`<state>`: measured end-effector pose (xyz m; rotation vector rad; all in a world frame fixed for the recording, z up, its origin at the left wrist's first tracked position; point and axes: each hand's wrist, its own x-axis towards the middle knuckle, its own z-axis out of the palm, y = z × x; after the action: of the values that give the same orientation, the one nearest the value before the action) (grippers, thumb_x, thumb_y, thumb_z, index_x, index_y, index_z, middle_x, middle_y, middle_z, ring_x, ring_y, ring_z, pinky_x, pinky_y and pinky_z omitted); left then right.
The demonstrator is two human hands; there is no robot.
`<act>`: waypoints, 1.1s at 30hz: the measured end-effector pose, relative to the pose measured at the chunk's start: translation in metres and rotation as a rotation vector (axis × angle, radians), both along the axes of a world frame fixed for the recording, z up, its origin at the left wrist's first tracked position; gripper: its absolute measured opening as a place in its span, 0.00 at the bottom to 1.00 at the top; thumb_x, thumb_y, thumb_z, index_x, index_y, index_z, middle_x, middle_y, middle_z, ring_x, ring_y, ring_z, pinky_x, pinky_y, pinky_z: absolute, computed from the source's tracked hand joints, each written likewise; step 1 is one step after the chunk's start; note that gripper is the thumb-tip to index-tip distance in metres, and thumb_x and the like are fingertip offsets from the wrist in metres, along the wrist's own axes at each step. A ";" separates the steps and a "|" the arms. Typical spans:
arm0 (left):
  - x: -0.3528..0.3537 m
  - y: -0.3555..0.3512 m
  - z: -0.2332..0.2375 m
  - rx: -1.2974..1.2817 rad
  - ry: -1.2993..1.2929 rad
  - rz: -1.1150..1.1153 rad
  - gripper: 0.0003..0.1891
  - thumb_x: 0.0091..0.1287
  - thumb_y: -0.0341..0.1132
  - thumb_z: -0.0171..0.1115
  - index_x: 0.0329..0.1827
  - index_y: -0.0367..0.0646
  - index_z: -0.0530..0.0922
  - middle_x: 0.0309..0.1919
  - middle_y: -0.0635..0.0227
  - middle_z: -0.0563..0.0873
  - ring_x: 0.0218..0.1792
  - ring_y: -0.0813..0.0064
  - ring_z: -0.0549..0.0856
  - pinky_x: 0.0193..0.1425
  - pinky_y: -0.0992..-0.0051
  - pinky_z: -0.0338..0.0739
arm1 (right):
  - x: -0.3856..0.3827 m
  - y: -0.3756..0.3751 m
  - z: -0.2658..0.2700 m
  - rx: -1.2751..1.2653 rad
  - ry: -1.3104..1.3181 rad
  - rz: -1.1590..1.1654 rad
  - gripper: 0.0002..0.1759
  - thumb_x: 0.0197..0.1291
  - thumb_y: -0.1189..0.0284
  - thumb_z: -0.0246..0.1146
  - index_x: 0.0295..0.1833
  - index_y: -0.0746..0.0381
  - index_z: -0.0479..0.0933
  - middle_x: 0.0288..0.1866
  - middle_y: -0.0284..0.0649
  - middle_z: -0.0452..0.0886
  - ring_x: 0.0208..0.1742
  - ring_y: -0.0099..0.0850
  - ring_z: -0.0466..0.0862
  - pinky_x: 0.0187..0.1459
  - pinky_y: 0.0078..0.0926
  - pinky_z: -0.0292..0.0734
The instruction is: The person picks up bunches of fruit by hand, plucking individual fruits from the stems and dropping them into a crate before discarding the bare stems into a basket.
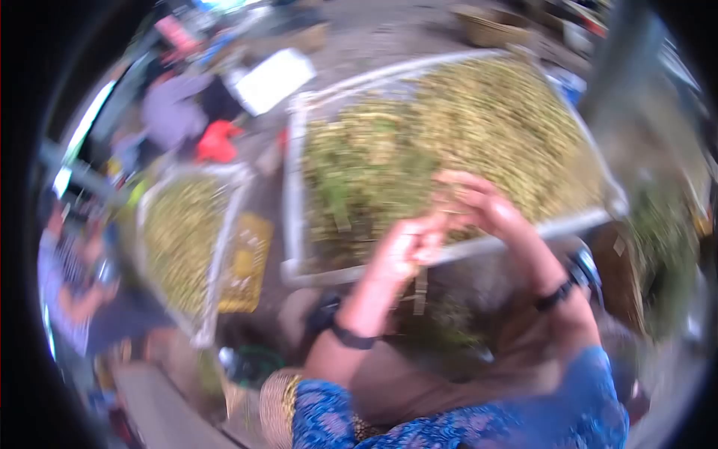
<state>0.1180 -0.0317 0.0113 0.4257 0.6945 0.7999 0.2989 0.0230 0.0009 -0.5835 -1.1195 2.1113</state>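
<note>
My left hand (416,242) is closed over the near edge of a large white-framed tray (293,187). It seems to grip plant stems, though motion blur smears them. Just to its right, my right hand (482,200) curls its fingers inward, with the fingertips close to my left hand; whatever they pinch is too blurred to name. Beyond both hands, a blurred clump of green sprigs (407,179) shows against the tray's contents. Small yellow-green plant pieces (493,123) cover much of the tray, with greener stalks (335,191) on its left side.
A smaller white-framed tray (183,239) of similar pieces stands left, beside a yellow plastic crate (245,262). Two people sit on the left; one wears a purple top (172,108). Green plants (662,247) are heaped right, near cardboard (617,273). A basket (490,26) stands behind.
</note>
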 end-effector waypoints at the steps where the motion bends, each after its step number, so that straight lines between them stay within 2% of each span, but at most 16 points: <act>1: 0.000 -0.001 -0.003 0.011 0.042 0.051 0.08 0.62 0.34 0.50 0.40 0.42 0.74 0.13 0.83 0.63 0.10 0.91 0.59 0.10 0.88 0.51 | -0.010 -0.003 -0.004 -0.020 -0.060 -0.066 0.19 0.60 0.71 0.50 0.58 0.60 0.64 0.56 0.40 0.69 0.50 0.32 0.75 0.43 0.27 0.74; 4: -0.001 0.002 -0.011 0.097 -0.032 0.043 0.09 0.62 0.37 0.53 0.33 0.40 0.74 0.11 0.82 0.64 0.08 0.90 0.60 0.10 0.87 0.51 | -0.028 -0.007 -0.005 -0.104 -0.101 -0.356 0.15 0.57 0.73 0.54 0.51 0.61 0.70 0.39 0.34 0.76 0.39 0.27 0.77 0.37 0.25 0.77; 8: -0.009 0.003 -0.012 0.016 0.016 0.072 0.10 0.63 0.35 0.51 0.30 0.36 0.72 0.08 0.76 0.65 0.06 0.85 0.60 0.08 0.83 0.51 | -0.017 0.014 -0.032 0.009 -0.007 -0.238 0.09 0.56 0.73 0.55 0.43 0.62 0.73 0.30 0.30 0.77 0.25 0.21 0.75 0.22 0.20 0.72; 10: -0.007 0.005 -0.015 -0.010 0.042 0.085 0.10 0.63 0.35 0.51 0.31 0.35 0.72 0.08 0.76 0.65 0.05 0.85 0.60 0.08 0.83 0.51 | -0.013 0.011 -0.027 0.723 -0.666 -0.412 0.06 0.54 0.79 0.53 0.38 0.63 0.73 0.27 0.36 0.76 0.23 0.26 0.74 0.23 0.24 0.69; 11: -0.008 0.003 -0.013 0.007 0.059 0.074 0.10 0.63 0.35 0.51 0.31 0.35 0.72 0.08 0.76 0.65 0.05 0.85 0.60 0.08 0.83 0.51 | -0.014 0.010 -0.021 0.726 -0.666 -0.405 0.06 0.54 0.79 0.53 0.38 0.63 0.73 0.27 0.36 0.76 0.23 0.26 0.74 0.23 0.24 0.69; 13: -0.009 0.001 -0.013 0.018 0.069 0.064 0.11 0.63 0.35 0.51 0.31 0.34 0.72 0.08 0.76 0.65 0.05 0.85 0.60 0.08 0.83 0.51 | -0.016 0.009 -0.009 1.284 -0.887 -0.598 0.05 0.50 0.84 0.51 0.33 0.65 0.71 0.23 0.42 0.72 0.22 0.34 0.72 0.24 0.29 0.66; 18: 0.001 0.003 -0.018 0.038 0.068 0.027 0.10 0.63 0.35 0.52 0.31 0.36 0.72 0.08 0.76 0.65 0.06 0.86 0.60 0.09 0.83 0.51 | 0.000 0.025 -0.034 1.357 -1.154 -0.690 0.03 0.48 0.82 0.51 0.25 0.65 0.66 0.22 0.51 0.70 0.21 0.48 0.69 0.23 0.35 0.65; 20: 0.000 -0.004 -0.017 0.164 0.050 0.016 0.10 0.61 0.37 0.54 0.30 0.38 0.73 0.09 0.78 0.64 0.07 0.87 0.60 0.09 0.84 0.51 | 0.010 0.030 -0.030 1.125 -1.253 -0.658 0.02 0.49 0.78 0.52 0.27 0.66 0.68 0.21 0.49 0.71 0.21 0.43 0.73 0.23 0.34 0.67; 23: -0.004 -0.006 -0.016 0.028 0.062 0.066 0.07 0.58 0.35 0.58 0.30 0.40 0.74 0.13 0.81 0.66 0.10 0.90 0.61 0.10 0.87 0.51 | -0.001 0.011 0.012 0.183 -0.610 -0.568 0.14 0.57 0.64 0.50 0.43 0.59 0.73 0.32 0.33 0.76 0.31 0.24 0.76 0.29 0.25 0.72; 24: -0.004 -0.006 -0.012 -0.005 0.103 0.112 0.07 0.58 0.34 0.57 0.32 0.39 0.73 0.13 0.81 0.65 0.10 0.90 0.60 0.10 0.87 0.51 | 0.011 0.014 0.000 0.301 -0.462 -0.505 0.15 0.57 0.64 0.49 0.46 0.58 0.73 0.35 0.33 0.76 0.34 0.23 0.76 0.29 0.22 0.72; 25: -0.005 -0.004 -0.008 0.019 0.107 0.119 0.07 0.59 0.34 0.56 0.32 0.38 0.73 0.12 0.81 0.65 0.09 0.90 0.60 0.10 0.87 0.52 | 0.019 0.025 -0.022 0.010 -0.079 -0.499 0.14 0.56 0.64 0.50 0.44 0.58 0.73 0.32 0.31 0.75 0.29 0.21 0.74 0.26 0.20 0.69; 26: -0.004 -0.003 -0.005 0.111 0.173 0.083 0.08 0.61 0.34 0.54 0.32 0.37 0.73 0.11 0.80 0.64 0.09 0.89 0.60 0.10 0.87 0.52 | 0.017 0.019 0.003 -0.044 -0.182 -0.483 0.13 0.55 0.65 0.51 0.43 0.58 0.72 0.31 0.30 0.75 0.25 0.19 0.70 0.20 0.17 0.64; 27: -0.005 -0.002 -0.011 0.202 0.231 0.106 0.09 0.62 0.35 0.53 0.32 0.37 0.73 0.11 0.79 0.65 0.08 0.88 0.60 0.10 0.87 0.53 | 0.023 0.021 -0.002 -0.002 0.063 -0.381 0.10 0.53 0.68 0.53 0.41 0.57 0.73 0.27 0.27 0.73 0.21 0.16 0.68 0.16 0.13 0.59; 29: 0.003 -0.004 -0.004 0.110 0.293 0.142 0.10 0.62 0.36 0.53 0.34 0.36 0.73 0.11 0.77 0.67 0.08 0.88 0.62 0.10 0.87 0.53 | 0.026 0.018 0.006 0.031 0.001 -0.413 0.09 0.57 0.70 0.53 0.41 0.60 0.72 0.21 0.26 0.70 0.15 0.15 0.62 0.12 0.11 0.52; 32: 0.001 -0.002 -0.008 0.161 0.392 0.156 0.10 0.61 0.36 0.54 0.33 0.36 0.74 0.12 0.76 0.68 0.08 0.88 0.62 0.10 0.87 0.52 | 0.005 0.005 0.028 0.323 -0.217 -0.465 0.07 0.59 0.69 0.56 0.39 0.59 0.76 0.20 0.22 0.71 0.17 0.12 0.64 0.16 0.10 0.57; 33: 0.003 -0.001 -0.007 0.164 0.396 0.160 0.10 0.61 0.36 0.54 0.33 0.36 0.74 0.12 0.76 0.68 0.08 0.88 0.62 0.10 0.87 0.52 | 0.001 -0.005 0.037 0.499 -0.392 -0.516 0.11 0.57 0.68 0.57 0.44 0.60 0.75 0.19 0.27 0.74 0.16 0.20 0.68 0.20 0.18 0.65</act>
<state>0.1212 -0.0327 0.0044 0.6942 1.0444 0.9379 0.2996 0.0182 0.0377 -0.9401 -1.4560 1.2481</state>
